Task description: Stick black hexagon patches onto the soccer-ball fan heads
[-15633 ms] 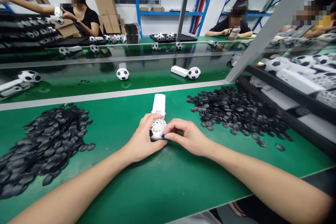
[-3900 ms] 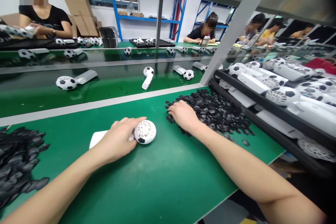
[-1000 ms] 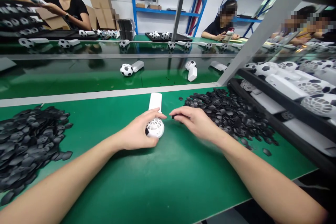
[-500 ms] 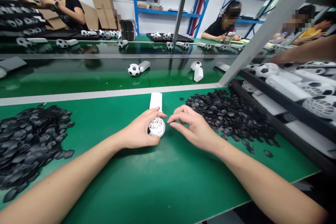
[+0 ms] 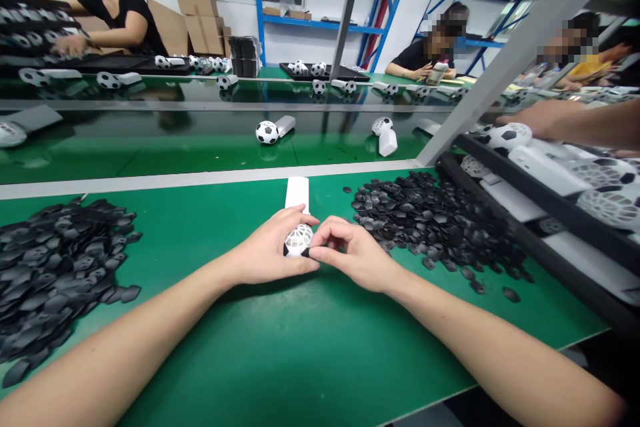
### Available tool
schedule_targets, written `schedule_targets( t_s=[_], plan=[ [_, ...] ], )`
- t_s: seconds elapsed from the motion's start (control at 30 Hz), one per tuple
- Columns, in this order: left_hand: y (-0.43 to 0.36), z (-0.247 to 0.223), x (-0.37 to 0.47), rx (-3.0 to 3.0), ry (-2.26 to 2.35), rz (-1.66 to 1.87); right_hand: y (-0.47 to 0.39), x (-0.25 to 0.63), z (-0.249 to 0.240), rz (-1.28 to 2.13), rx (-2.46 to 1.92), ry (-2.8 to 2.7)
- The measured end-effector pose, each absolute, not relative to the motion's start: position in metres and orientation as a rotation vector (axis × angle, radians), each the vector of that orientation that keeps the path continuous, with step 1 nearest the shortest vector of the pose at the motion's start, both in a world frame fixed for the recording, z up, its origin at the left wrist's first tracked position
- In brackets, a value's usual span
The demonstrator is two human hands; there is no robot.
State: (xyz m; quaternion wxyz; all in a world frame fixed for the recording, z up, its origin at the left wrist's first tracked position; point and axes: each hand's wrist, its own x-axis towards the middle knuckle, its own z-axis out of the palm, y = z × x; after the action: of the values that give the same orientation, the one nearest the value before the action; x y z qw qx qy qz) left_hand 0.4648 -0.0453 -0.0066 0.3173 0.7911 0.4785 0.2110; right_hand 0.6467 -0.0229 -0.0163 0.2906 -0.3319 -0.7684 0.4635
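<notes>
White ball-headed unit [image 5: 299, 237] lies on the green table [image 5: 280, 360] before you, its handle [image 5: 297, 192] pointing away. Your left hand [image 5: 267, 247] grasps its round head from the left; your right hand [image 5: 355, 257] has finger and thumb closed on a black piece [image 5: 305, 253] at the lower right. One black panel [image 5: 287, 250] sits at the left. Judged part-complete: the right piece's seating is unconfirmed, covered sides uncheckable.

White device [image 5: 297, 194] smooth plastic; black pieces [image 5: 430, 220] matt; tabletop [image 5: 280, 347] glossy
</notes>
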Motion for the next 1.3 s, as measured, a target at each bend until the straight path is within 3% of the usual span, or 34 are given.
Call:
schedule_targets(
  t_s=[0.5,0.73,0.93,1.1,1.3],
  plan=[
    [-0.051,-0.013,0.472,2.092,1.313,0.694,-0.010,0.644,-0.021,1.419,-0.930,-1.914],
    [-0.046,-0.014,0.470,2.065,1.428,0.666,0.028,0.680,-0.016,0.376,-1.319,-2.215],
    [-0.045,-0.014,0.470,2.019,1.504,0.614,0.023,0.680,-0.018,0.136,-1.455,-2.573],
    [-0.045,-0.009,0.463,2.100,1.316,0.563,0.020,0.678,-0.018,0.179,-1.435,-2.571],
    [-0.042,-0.010,0.460,1.972,1.460,0.545,0.015,0.677,-0.016,0.476,-1.173,-2.417]
  ],
)
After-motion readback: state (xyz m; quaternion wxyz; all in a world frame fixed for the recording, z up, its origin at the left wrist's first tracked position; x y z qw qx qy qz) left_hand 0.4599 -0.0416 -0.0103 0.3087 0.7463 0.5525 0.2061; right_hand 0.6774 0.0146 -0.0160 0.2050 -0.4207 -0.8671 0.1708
